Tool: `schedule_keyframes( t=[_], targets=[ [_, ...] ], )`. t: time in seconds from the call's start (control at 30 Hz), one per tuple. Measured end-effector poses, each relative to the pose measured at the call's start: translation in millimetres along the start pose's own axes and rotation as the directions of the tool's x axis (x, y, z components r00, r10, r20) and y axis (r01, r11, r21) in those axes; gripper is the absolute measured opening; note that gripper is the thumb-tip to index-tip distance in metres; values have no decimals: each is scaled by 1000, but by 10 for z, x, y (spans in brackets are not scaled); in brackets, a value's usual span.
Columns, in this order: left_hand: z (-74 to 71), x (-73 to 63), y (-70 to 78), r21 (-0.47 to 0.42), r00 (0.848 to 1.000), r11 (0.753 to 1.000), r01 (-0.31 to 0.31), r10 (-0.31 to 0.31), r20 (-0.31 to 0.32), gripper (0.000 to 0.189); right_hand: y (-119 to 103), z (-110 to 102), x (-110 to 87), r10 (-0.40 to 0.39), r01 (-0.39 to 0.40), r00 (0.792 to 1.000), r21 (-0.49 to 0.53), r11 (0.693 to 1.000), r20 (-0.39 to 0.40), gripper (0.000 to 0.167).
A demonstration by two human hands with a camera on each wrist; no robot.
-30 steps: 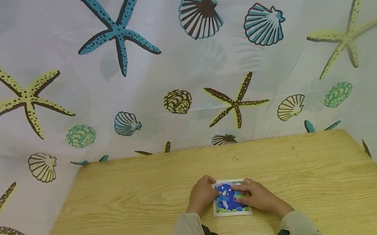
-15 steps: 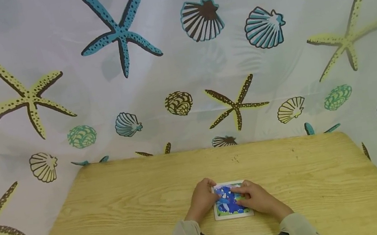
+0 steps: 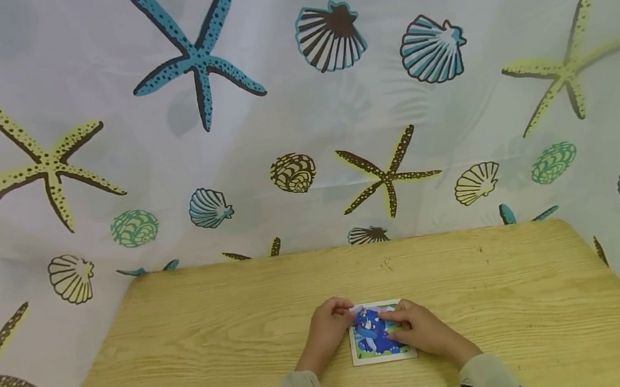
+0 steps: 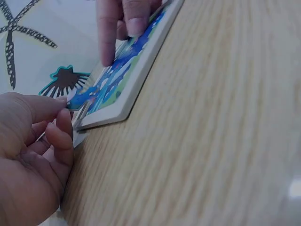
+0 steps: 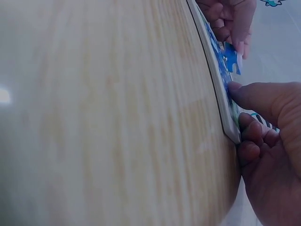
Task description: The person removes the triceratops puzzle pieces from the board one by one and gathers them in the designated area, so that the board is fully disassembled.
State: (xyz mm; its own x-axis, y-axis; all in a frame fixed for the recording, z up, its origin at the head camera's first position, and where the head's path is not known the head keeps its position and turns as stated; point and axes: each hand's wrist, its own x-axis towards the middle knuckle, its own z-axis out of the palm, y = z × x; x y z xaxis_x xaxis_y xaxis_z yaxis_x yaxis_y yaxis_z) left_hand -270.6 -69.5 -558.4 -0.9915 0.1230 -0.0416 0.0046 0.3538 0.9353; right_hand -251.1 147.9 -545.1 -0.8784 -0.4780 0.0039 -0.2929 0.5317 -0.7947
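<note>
1. The puzzle [image 3: 385, 358] lies flat on the table [image 3: 222, 370] before me; its near rim should stay put.
2. My right hand [image 3: 423, 330] rests on it, thumb and forefinger fairly straight, apparently pinching nothing; light pressure ought to steady the picture.
3. At the far left corner, my left hand [image 3: 326, 326] pinches a blue piece [image 5: 230, 57], tilted up; I'd best spare its notched edge any bending.

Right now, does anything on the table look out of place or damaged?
Yes: a blue piece is raised and tilted off the puzzle, pinched by the left hand, whereas the puzzle's white frame lies flat on the table. No spill or damage shows.
</note>
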Motion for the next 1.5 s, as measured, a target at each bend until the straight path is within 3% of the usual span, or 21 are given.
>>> schedule_keyframes(
  t=[0.23, 0.37, 0.73, 1.13, 1.33, 1.5],
  targets=[
    [-95, -23, -38, -193, 999, 980, 39, -42, -12, 17, -22, 8, -5, 28, -28, 1000, 16, 999, -2, 42],
    [-164, -18, -75, -257, 997, 964, 71, -77, -13, 20, -22, 11, -6, 31, -31, 1000, 19, 999, -2, 41],
    [-547, -57, -210, -288, 982, 951, 116, -154, -111, 18, 1, 16, -6, 40, -40, 999, 17, 999, -14, 41],
    [-988, -158, -395, -298, 968, 949, 104, -166, -191, 22, 10, 47, -3, 36, -36, 999, 8, 999, -26, 40],
    [-1120, -224, -416, -280, 956, 952, 120, -187, -227, 20, 1, 50, 7, 30, -29, 999, 11, 1000, -28, 40],
    [-1146, -270, -397, -258, 953, 958, 123, -186, -238, 19, 0, 52, 9, 25, -25, 999, 6, 1000, -24, 40]
  ],
)
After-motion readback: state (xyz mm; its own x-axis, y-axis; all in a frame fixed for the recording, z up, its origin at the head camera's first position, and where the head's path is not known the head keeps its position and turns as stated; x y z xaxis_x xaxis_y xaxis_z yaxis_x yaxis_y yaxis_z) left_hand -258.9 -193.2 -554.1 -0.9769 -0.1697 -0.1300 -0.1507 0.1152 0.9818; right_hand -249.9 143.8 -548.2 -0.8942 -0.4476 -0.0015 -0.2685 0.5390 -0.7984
